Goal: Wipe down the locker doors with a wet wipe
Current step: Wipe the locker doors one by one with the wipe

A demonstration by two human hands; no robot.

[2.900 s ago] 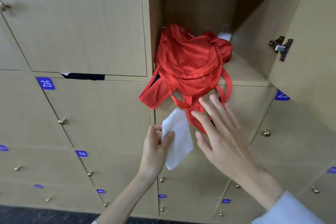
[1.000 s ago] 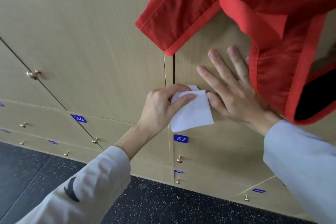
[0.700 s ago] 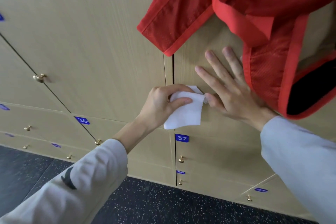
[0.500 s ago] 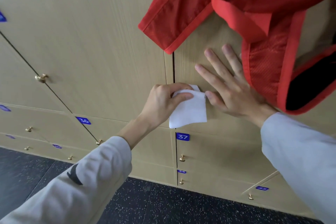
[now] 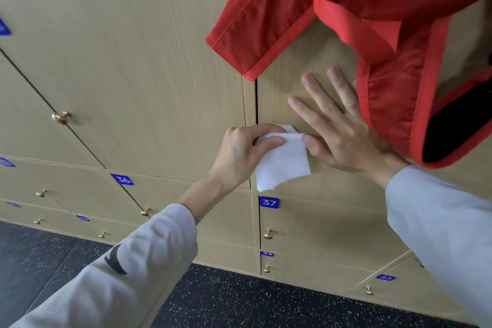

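Observation:
A white wet wipe (image 5: 282,160) hangs against a light wooden locker door (image 5: 298,61), just above the blue label 37 (image 5: 269,202). My left hand (image 5: 239,152) pinches the wipe's top edge between thumb and curled fingers. My right hand (image 5: 338,128) lies flat on the same door with fingers spread, its thumb touching the wipe's right edge. Part of this hand is covered by hanging red cloth.
A red mesh bag (image 5: 372,34) with straps hangs down from the locker above, over the door's upper right. Small brass knobs (image 5: 61,117) stick out from neighbouring doors. A door labelled 36 (image 5: 123,180) is to the lower left. Dark speckled floor (image 5: 239,298) lies below.
Since 2.9 s ago my head has dropped closer to the lower doors and my right hand has landed flat on the door. Over the last second the wipe shifted slightly left and right.

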